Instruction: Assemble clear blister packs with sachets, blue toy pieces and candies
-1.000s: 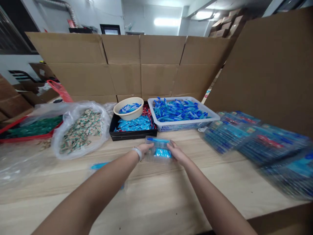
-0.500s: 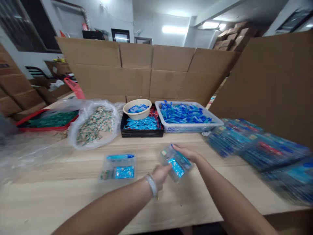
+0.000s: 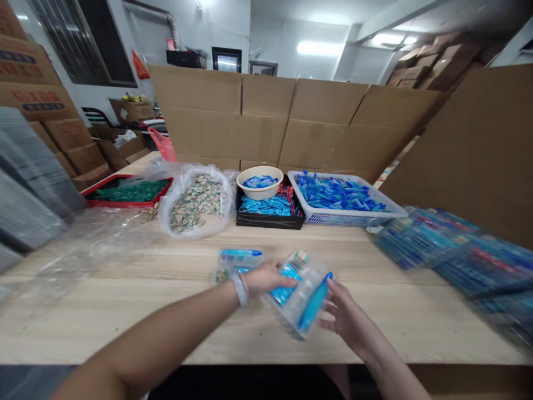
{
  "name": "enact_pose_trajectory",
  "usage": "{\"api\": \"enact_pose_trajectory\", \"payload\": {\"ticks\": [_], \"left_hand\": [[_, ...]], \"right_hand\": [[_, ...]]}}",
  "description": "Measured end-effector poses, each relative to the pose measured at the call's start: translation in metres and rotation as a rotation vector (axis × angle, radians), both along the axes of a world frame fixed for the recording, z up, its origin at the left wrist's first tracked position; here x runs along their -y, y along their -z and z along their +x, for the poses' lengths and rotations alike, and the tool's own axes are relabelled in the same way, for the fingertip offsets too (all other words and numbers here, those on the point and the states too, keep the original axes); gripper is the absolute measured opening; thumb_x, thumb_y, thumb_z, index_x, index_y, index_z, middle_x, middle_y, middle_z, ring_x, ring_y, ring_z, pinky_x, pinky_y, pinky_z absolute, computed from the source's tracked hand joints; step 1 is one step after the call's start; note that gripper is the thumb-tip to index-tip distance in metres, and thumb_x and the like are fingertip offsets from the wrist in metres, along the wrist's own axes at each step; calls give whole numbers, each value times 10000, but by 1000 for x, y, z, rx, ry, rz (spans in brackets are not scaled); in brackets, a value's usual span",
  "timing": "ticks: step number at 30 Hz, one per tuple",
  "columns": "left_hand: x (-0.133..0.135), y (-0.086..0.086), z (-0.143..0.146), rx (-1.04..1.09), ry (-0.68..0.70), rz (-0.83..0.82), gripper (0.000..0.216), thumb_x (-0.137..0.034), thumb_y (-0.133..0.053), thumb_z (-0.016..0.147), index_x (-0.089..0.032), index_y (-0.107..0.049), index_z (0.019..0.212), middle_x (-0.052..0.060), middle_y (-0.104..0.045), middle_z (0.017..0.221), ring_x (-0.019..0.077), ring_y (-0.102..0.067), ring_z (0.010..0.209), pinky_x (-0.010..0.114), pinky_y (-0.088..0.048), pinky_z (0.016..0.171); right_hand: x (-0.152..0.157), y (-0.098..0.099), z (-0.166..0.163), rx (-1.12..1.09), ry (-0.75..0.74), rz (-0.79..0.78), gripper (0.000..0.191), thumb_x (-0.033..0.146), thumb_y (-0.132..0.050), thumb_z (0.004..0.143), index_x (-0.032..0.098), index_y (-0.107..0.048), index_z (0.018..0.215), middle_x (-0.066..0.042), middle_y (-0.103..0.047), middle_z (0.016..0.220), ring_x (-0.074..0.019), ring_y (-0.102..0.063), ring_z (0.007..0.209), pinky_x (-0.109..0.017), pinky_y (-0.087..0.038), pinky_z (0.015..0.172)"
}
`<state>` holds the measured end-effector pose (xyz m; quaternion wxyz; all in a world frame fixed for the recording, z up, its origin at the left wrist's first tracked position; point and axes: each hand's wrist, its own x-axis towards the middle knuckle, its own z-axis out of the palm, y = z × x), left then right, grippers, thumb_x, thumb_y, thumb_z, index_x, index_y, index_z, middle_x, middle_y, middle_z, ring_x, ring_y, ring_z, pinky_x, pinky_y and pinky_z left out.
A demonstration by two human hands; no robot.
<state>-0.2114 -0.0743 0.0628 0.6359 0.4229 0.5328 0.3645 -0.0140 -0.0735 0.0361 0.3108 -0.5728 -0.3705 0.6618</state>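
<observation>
Clear packet (image 3: pixel 297 314) tilted above the table (image 3: pixel 125 303): the left hand (image 3: pixel 266 278) keeps a clenched grip on its left side, the right hand (image 3: pixel 347 316) rests open-fingered against the right edge, where its blue pen (image 3: pixel 314 300) runs diagonally

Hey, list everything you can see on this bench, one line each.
held packet: one, clear with blue contents, tilted, front centre
second packet: one, clear with blue contents, lying flat just behind it
black tray: one, blue and red sachets, back centre
bowl: one, cream, blue sachets, on the black tray's left corner
basket: one, white, blue items, right of the black tray
bag: one, clear, pale sachets, left of the black tray
red tray: one, green contents, far left
filled packs: many, blue, stacked right, blurred
cardboard walls: brown, behind and right
table: one, pale wood
left hand: grips the held packet
right hand: touches its right edge
</observation>
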Motion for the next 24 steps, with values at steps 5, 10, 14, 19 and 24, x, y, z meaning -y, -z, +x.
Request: {"api": "enact_pose_trajectory", "payload": {"ticks": [5,10,14,19,24], "left_hand": [[-33,-40,-98,-99,395,-35,372,-330,-732,516,-169,-653,842,29,-667,778,182,-602,643,283,-480,597],[-66,-34,-136,-330,580,6,383,-246,-766,435,-157,-656,791,-5,-661,689,155,-585,653,250,-477,625],[-75,-24,-142,-354,649,-5,340,-248,-761,432,-158,-662,744,-6,-659,653,158,-584,664,252,-476,641],[-78,-14,-149,-474,602,57,342,-259,-759,415,-149,-664,725,23,-676,717,233,-599,769,310,-469,708],[-45,-3,-167,-366,66,284,754,-379,-742,488,-161,-481,1160,107,-394,1315,274,-332,1214,330,-284,988]], "right_hand": [[-18,-29,-68,42,-54,223,473,553,-534,658,281,-456,1037,-35,-521,1145,-215,-471,1047,-320,-429,765],[-30,-32,-111,-32,-275,122,533,558,-532,672,332,-436,1145,-13,-567,1090,-205,-536,916,-320,-410,706],[-29,-21,-124,-34,-284,26,535,595,-493,679,340,-450,1148,-17,-549,1140,-219,-510,983,-369,-369,790],[-28,-6,-131,38,-225,-29,564,619,-496,649,363,-442,1148,-23,-495,1210,-245,-457,1051,-448,-332,836],[-24,7,-138,61,-138,-74,577,608,-496,644,365,-425,1163,-35,-452,1255,-267,-396,1120,-504,-303,855]]}}
